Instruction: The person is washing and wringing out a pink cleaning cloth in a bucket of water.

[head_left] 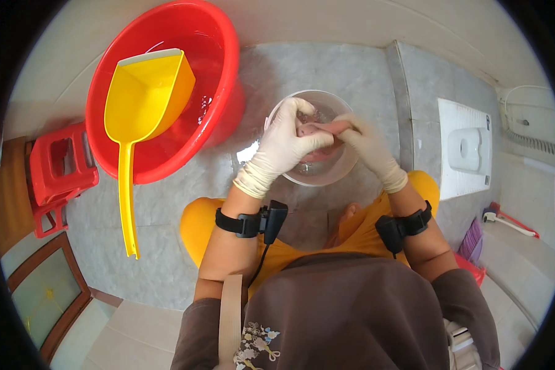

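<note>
Both my hands wear pale latex gloves and meet above a translucent bucket [342, 176] standing on the floor in front of me. A soft pinkish strip [333, 127], perhaps flesh or wet cloth, stretches between them. My left hand [283, 142] is closed on its left end, thumb pressed against the fingers. The other end is pinched in my right hand [371, 147], which is somewhat blurred. Water fills part of the bucket, and something else pink [317, 156] shows in it below my hands; its kind I cannot make out.
A large red tub [228, 102] with water stands at the left, a long-handled yellow scoop [143, 102] lying across it. Farther left are red stools [65, 161]. A squat toilet [467, 150] is set in a raised step at the right, near a shower hose [530, 141].
</note>
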A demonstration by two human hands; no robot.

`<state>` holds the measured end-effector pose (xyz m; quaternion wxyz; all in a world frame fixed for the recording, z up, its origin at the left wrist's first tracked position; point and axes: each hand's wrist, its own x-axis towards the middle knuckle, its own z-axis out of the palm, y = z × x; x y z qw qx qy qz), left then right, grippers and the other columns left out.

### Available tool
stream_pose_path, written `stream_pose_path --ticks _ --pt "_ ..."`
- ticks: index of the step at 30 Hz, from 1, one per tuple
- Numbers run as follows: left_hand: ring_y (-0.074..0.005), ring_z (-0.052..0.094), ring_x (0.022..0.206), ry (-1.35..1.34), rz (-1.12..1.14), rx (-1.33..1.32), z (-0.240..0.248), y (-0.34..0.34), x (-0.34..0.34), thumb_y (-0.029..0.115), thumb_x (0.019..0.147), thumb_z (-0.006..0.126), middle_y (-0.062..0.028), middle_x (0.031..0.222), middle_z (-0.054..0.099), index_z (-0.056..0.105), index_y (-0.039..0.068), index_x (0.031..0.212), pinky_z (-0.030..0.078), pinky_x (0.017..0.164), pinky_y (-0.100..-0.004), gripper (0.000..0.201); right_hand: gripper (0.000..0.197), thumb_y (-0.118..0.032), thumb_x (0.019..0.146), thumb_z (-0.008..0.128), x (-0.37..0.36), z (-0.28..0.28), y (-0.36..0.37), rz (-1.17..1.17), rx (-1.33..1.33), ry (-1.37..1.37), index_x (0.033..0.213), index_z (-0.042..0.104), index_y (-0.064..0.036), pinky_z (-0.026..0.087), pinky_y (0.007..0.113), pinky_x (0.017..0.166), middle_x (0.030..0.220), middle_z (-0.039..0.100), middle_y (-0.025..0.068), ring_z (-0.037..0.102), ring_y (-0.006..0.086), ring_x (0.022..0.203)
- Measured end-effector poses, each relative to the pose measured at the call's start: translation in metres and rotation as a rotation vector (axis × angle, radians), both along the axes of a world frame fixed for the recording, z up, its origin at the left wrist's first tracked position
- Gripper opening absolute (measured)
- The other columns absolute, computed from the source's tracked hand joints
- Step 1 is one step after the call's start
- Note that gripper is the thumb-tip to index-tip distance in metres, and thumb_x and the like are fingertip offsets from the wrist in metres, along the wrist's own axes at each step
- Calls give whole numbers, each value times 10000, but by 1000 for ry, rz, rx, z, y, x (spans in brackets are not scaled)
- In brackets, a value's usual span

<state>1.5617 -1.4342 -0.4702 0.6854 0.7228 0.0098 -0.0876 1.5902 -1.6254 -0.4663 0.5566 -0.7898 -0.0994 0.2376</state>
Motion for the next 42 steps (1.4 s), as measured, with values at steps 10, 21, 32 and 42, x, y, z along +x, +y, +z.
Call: stream_pose_path --ticks 10,21,32,42 --pt "-328 577 897 -313 60 615 -3 15 8 113 776 548 -133 935 625 624 126 979 469 778 -413 217 292 -149 769 614 9 9 -6 121 -560 -442 1037 560 -44 491 328 744 988 619 128 606 304 861" --pt "-309 249 1360 316 -818 1462 -95 -41 16 352 875 479 -93 1473 280 335 148 1395 224 1049 -554 577 620 -401 804 607 -2 -118 31 751 -1057 -297 1332 385 -162 287 527 1004 1347 435 117 475 339 1187" --pt "-202 550 838 238 -382 407 12 8 39 136 905 488 -125 868 586 551 36 980 442 796 -295 140 220 -210 813 523 19 -72 13 289 -617 -156 959 657 -115 488 412 774 1001 638 137 608 326 914" --pt "-75 494 876 30 -198 39 151 9 13 106 885 504 1 892 547 539 21 951 404 787 -215 113 220 -124 859 514 20 -22 -24 -41 75 -15 1038 634 -78 486 287 759 932 654 75 630 218 860"
